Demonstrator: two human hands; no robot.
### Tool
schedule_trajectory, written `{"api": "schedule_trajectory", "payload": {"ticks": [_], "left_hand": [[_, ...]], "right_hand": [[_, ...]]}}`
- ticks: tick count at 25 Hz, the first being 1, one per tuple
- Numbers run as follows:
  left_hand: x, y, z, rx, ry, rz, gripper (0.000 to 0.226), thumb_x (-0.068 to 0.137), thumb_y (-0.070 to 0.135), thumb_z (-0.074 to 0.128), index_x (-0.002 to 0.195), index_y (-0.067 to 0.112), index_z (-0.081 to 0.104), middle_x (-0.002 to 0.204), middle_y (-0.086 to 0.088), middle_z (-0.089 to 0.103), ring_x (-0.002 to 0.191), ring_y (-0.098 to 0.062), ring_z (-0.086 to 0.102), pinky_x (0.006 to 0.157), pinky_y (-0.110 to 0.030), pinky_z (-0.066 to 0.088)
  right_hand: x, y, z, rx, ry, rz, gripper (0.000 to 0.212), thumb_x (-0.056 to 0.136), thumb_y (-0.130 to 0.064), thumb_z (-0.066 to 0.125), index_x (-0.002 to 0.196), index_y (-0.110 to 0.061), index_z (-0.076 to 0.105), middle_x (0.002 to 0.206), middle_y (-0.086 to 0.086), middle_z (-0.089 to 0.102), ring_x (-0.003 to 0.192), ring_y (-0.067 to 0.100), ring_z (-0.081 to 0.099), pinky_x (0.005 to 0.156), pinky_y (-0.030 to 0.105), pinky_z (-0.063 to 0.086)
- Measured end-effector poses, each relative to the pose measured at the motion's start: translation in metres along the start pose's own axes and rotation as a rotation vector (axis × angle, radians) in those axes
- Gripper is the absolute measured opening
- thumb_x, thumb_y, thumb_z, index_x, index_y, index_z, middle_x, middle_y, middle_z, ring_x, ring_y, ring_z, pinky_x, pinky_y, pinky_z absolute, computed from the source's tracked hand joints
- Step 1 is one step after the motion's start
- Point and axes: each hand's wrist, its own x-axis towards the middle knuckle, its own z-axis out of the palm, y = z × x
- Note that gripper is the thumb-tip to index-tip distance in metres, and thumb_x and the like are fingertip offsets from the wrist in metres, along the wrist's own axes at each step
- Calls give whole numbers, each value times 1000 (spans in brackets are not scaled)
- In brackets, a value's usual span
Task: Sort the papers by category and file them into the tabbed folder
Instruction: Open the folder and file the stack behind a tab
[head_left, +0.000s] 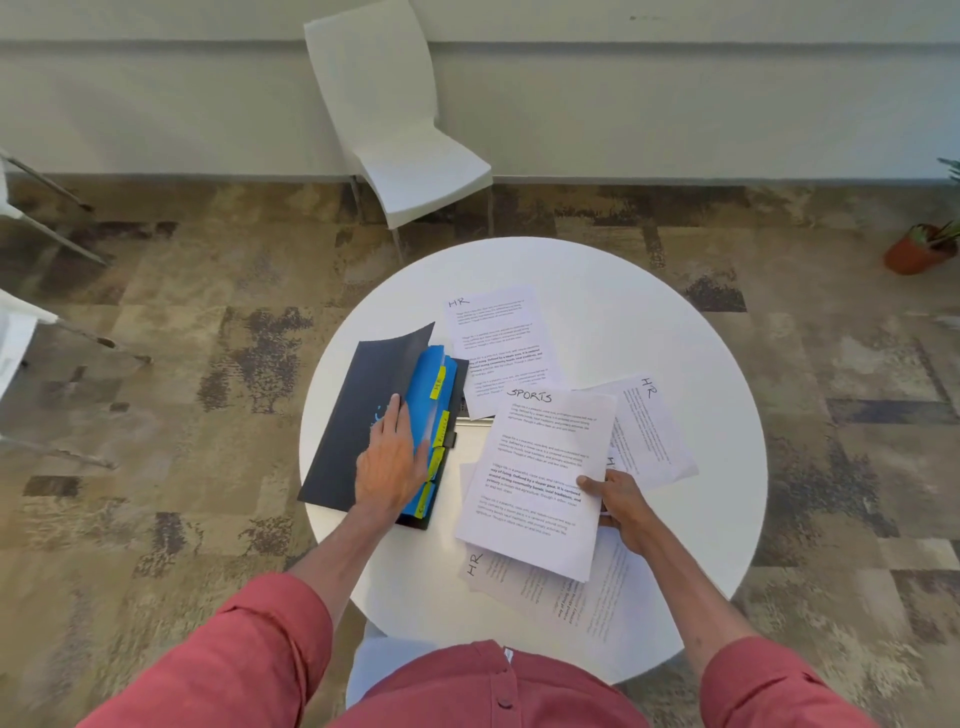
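Round white counter (649, 312) bearing loose HR sheets (498, 343); dark folder (343, 426), light and floppy, pressed flat under the spread left hand (387, 467); SPORTS sheet (540, 478), limp, slippery, pinched at its right edge by the right hand (621, 501).

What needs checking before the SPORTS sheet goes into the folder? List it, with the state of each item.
1. SPORTS sheet held: ok, the right hand has a grip on its right edge.
2. Category readable: ok, SPORTS is handwritten across the top.
3. Folder steadied: ok, the left hand lies flat on the dark cover, fingers at the blue dividers.
4. Folder open at the right section: not ok, the cover is only partly lifted.
5. Matching yellow tab found: cannot tell, the tab writing is too small to read.
6. Single sheet in the hand: cannot tell, more edges show beneath it.
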Motion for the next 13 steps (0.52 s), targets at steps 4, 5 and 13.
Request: {"api": "schedule_trajectory", "payload": {"ticks": [4, 5, 13], "left_hand": [[-2, -2, 0, 31, -42, -17, 92, 93, 19, 77, 166, 9, 22, 175, -5, 25, 145, -33, 47, 80, -41, 65], [-3, -3, 0, 28, -33, -17, 90, 90, 7, 74, 165, 9, 23, 175, -5, 26, 144, -33, 47, 77, -40, 64], [-7, -11, -9, 174, -106, 102, 47, 92, -8, 65, 128, 21, 56, 175, -8, 25, 145, -32, 48, 72, -43, 63]], "right_hand": [[-3, 3, -2, 22, 9, 0, 18, 99, -13, 72, 117, -12, 74, 104, 6, 83, 97, 28, 77, 78, 41, 63], [-3, 3, -4, 25, 14, 1, 18, 99, -13, 72, 117, -12, 73, 104, 6, 83, 97, 28, 77, 77, 41, 63], [3, 7, -9, 45, 44, 17, 22, 99, -12, 71, 121, -10, 72, 107, 9, 82, 97, 29, 77, 77, 41, 62]]}}
